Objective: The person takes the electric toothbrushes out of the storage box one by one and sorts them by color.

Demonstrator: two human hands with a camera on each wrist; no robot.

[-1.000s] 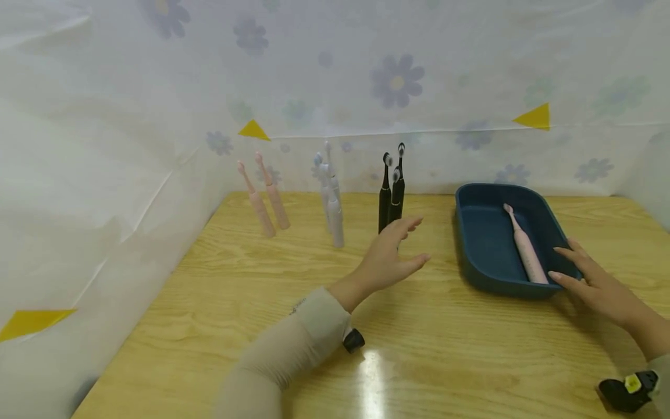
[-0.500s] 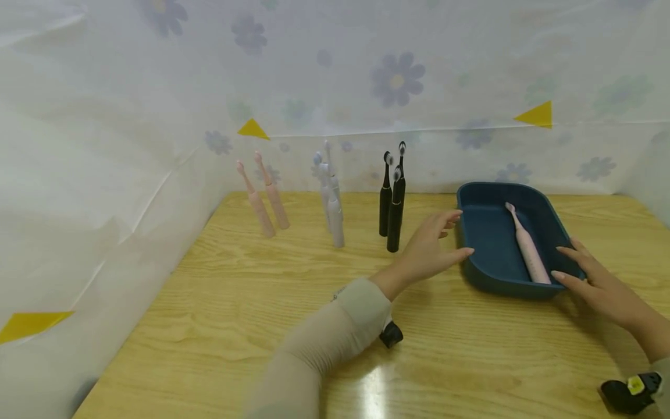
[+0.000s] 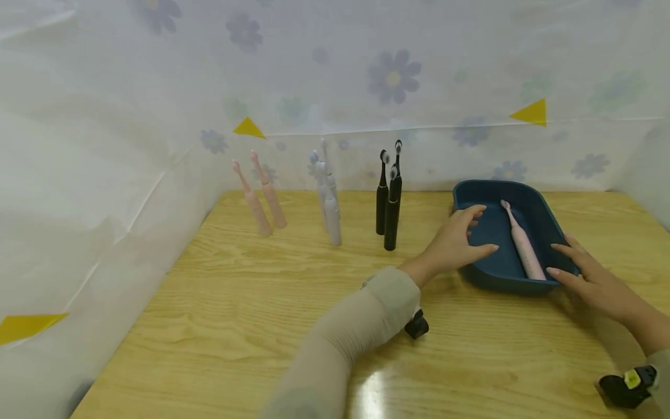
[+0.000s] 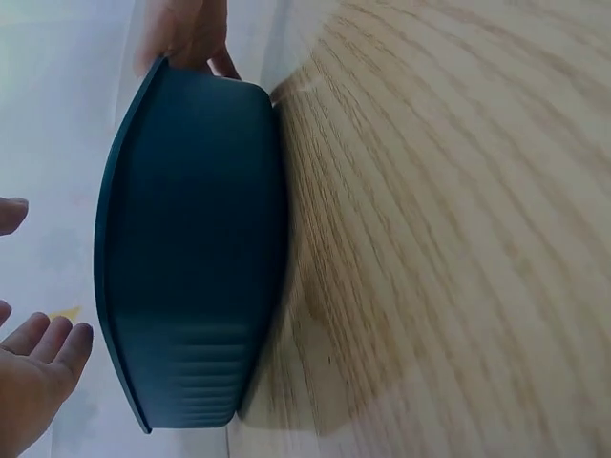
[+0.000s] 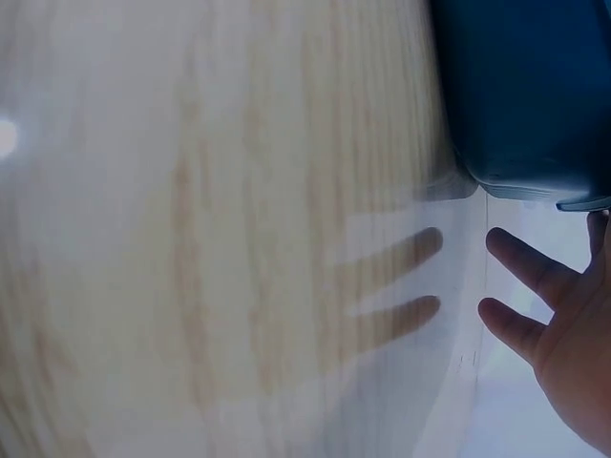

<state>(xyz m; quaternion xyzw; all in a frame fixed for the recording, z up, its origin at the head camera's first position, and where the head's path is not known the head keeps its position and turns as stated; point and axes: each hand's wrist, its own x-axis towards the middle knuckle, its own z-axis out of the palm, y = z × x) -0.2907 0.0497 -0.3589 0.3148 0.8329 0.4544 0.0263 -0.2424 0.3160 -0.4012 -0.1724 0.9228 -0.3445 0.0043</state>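
Observation:
My left hand (image 3: 458, 241) hovers at the left rim of a dark blue tray (image 3: 497, 283), fingers and thumb spread and holding nothing. In the left wrist view, its fingers (image 4: 48, 343) appear apart from the tray's wall (image 4: 191, 210). A pink electric toothbrush (image 3: 526, 250) lies inside the tray, its head towards the back. My right hand (image 3: 597, 285) rests at the tray's right front corner, thumb and forefinger over the rim. Two of its other fingers (image 5: 535, 267) stretch out straight below the tray in the right wrist view.
Several electric toothbrushes stand upright on the wooden table (image 3: 235, 326): black ones (image 3: 391, 221) left of the tray, white ones (image 3: 332, 218) farther left, and two pink ones (image 3: 257, 212) at far left. A flowered sheet (image 3: 335, 70) hangs behind.
My left hand has moved right, from in front of the black toothbrushes to the tray's left rim. The right hand stays at the tray, and the toothbrushes have not moved.

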